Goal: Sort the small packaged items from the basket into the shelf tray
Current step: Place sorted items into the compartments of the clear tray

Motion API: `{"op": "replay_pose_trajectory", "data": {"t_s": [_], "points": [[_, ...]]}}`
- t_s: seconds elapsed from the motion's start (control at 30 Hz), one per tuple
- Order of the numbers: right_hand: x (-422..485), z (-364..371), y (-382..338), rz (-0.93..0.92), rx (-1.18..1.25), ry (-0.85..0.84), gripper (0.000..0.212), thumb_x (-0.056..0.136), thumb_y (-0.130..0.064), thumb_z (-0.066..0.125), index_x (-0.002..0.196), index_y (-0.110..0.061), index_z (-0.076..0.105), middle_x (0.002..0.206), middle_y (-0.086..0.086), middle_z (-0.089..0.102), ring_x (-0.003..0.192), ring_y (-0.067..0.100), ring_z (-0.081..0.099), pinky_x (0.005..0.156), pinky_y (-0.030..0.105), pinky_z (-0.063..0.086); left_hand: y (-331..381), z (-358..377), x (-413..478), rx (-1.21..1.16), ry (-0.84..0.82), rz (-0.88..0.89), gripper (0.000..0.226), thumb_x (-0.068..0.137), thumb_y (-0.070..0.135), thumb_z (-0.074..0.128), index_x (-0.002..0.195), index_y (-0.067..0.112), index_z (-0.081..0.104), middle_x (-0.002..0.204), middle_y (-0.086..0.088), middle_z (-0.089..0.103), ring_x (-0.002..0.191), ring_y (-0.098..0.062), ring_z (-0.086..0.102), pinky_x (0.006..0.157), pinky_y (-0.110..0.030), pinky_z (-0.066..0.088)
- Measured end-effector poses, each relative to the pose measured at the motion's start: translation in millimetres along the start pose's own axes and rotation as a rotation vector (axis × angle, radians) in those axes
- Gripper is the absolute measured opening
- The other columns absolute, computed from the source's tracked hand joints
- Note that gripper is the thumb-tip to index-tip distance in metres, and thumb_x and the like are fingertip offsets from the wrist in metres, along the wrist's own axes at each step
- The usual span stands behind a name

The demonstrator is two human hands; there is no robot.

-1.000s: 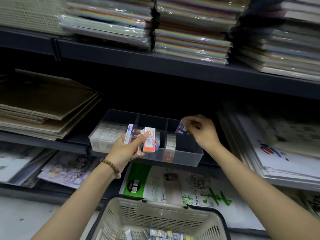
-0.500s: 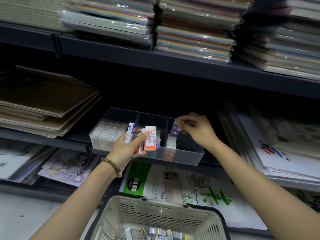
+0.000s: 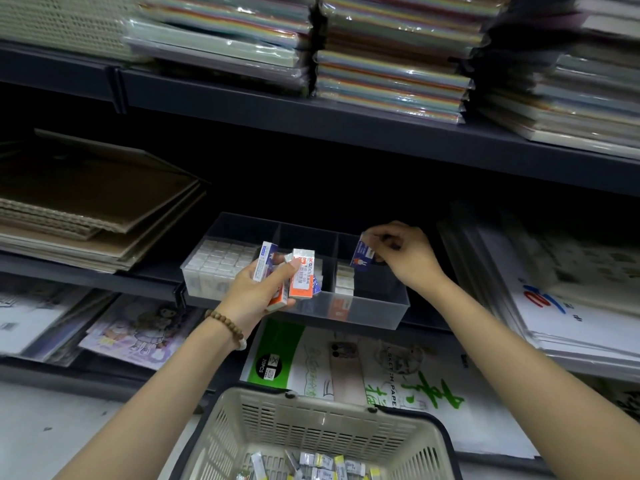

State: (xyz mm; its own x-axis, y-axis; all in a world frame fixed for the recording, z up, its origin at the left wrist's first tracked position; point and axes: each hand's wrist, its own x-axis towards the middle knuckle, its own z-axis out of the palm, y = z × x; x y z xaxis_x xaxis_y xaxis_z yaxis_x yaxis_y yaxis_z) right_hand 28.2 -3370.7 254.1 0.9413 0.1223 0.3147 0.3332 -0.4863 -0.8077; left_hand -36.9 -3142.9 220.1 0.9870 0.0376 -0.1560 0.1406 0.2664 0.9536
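The dark shelf point(image 3: 346, 129) ran across the wall in rows. On the top row, stacks of wrapped colored paper point(image 3: 391, 71) lay side by side. On the middle row sat a clear tray point(image 3: 367, 310), with brown cardboard sheets point(image 3: 97, 209) at its 9 o'clock and white paper pads point(image 3: 571, 306) at its 3 o'clock. At the tray's 6 o'clock, on the lowest row, lay a sketch paper pack point(image 3: 381, 372).
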Motion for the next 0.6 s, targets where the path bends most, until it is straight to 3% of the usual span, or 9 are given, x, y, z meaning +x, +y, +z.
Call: {"op": "replay_pose_trajectory", "data": {"t_s": [0.1,0.17,0.2,0.3,0.33,0.4,0.47,0.6], "points": [[0,-8,0,0.029,0.042,0.024,0.016,0.090,-0.016,0.061,0.084,-0.031,0.064,0.090,-0.004,0.064,0.082,0.014,0.059,0.081,0.038,0.053,11,1,11,0.108,-0.018,-0.028,0.041,0.071,0.033,0.073,0.105,0.013,0.059,0.080,-0.002,0.075,0.068,-0.010,0.071,0.053,-0.018,0.053],[-2,-12,3,0.049,0.044,0.000,0.019,0.091,-0.017,0.059,0.084,-0.034,0.062,0.088,-0.008,0.063,0.085,0.016,0.060,0.082,0.039,0.053,24,2,23,0.314,-0.023,-0.052,0.038,0.077,0.037,0.071,0.103,0.011,0.061,0.082,-0.003,0.073,0.070,-0.011,0.070,0.061,-0.022,0.056],[-3,-13,4,0.053,0.031,-0.020,0.019,0.091,-0.017,0.059,0.084,-0.034,0.061,0.089,-0.008,0.064,0.089,0.019,0.061,0.083,0.040,0.053,30,3,29,0.481,-0.040,-0.046,0.037,0.078,0.043,0.069,0.096,0.011,0.062,0.074,0.002,0.072,0.067,-0.007,0.069,0.062,-0.019,0.054],[-8,-12,9,0.056,-0.015,-0.056,0.010,0.091,-0.019,0.059,0.089,-0.028,0.062,0.092,-0.002,0.064,0.095,0.026,0.061,0.083,0.041,0.053,42,10,45,0.934,-0.106,0.002,0.039,0.082,0.051,0.062,0.075,0.013,0.057,0.043,0.012,0.056,0.039,0.004,0.051,0.042,-0.010,0.037],[-10,-11,11,0.058,-0.024,-0.055,0.007,0.091,-0.019,0.059,0.092,-0.025,0.063,0.092,0.000,0.064,0.094,0.026,0.061,0.081,0.040,0.052,42,12,49,1.023,-0.141,0.016,0.040,0.084,0.049,0.060,0.079,0.010,0.058,0.046,0.011,0.058,0.041,0.002,0.050,0.042,-0.010,0.036],[-12,-9,14,0.065,-0.013,-0.045,0.005,0.091,-0.019,0.059,0.094,-0.021,0.063,0.091,0.001,0.064,0.090,0.025,0.061,0.077,0.037,0.051,40,17,53,1.147,-0.182,0.073,0.045,0.087,0.046,0.058,0.106,0.005,0.057,0.080,-0.003,0.068,0.065,-0.010,0.059,0.058,-0.018,0.043],[-15,-7,15,0.073,0.004,-0.039,0.006,0.091,-0.019,0.060,0.095,-0.020,0.063,0.090,0.002,0.064,0.087,0.023,0.060,0.075,0.035,0.050,37,20,53,1.244,-0.159,0.146,0.050,0.088,0.044,0.057,0.122,0.008,0.051,0.100,-0.008,0.063,0.079,-0.017,0.058,0.067,-0.026,0.044],[-19,-3,16,0.078,0.010,-0.052,0.010,0.091,-0.018,0.060,0.098,-0.015,0.064,0.098,0.007,0.066,0.093,0.027,0.061,0.081,0.041,0.052,32,15,51,1.421,-0.074,0.229,0.047,0.091,0.051,0.046,0.117,0.013,0.054,0.105,-0.008,0.062,0.084,-0.020,0.061,0.074,-0.030,0.050]]}}
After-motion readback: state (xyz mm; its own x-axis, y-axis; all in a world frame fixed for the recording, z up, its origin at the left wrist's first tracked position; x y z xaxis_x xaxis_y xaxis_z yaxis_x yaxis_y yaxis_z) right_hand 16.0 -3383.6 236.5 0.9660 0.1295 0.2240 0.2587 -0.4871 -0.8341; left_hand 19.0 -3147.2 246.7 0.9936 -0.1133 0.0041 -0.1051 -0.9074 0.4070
